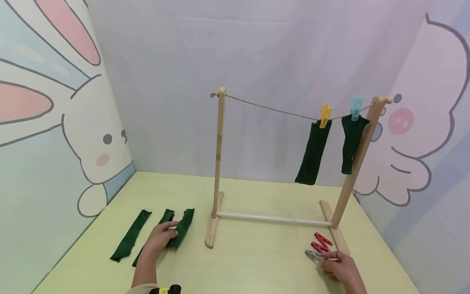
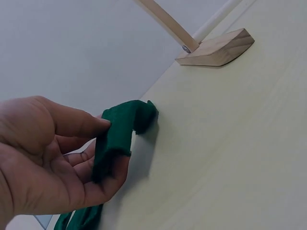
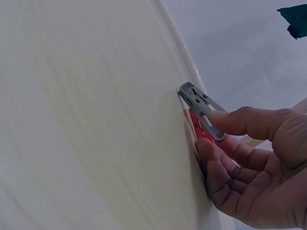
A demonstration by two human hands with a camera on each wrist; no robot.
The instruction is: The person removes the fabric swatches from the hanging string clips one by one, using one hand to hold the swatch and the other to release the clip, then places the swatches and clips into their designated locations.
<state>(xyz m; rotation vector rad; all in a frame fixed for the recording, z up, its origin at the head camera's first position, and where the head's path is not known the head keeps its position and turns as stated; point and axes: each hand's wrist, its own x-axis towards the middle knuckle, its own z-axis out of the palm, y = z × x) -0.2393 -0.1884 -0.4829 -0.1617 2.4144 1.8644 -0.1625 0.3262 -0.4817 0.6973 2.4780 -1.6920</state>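
My left hand (image 1: 160, 239) pinches a dark green cloth strip (image 1: 184, 227) between thumb and fingers, its upper end drooping in the left wrist view. A grey clothespin (image 3: 204, 111) is held by thumb and fingers of my right hand (image 1: 340, 267), low over the table. Just behind it lie two red clothespins (image 1: 322, 242), one partly hidden in the right wrist view. On the rope (image 1: 271, 108), a yellow clothespin (image 1: 325, 116) holds up one green strip (image 1: 314, 153), and a light blue clothespin (image 1: 356, 108) holds a second hanging green cloth (image 1: 352, 141).
A wooden stand (image 1: 219, 155) with two posts and a white lower bar (image 1: 275, 219) carries the rope. Two more green strips (image 1: 130, 237) lie on the pale yellow table (image 1: 257, 265) around my left hand. Walls with cartoon animals flank the table.
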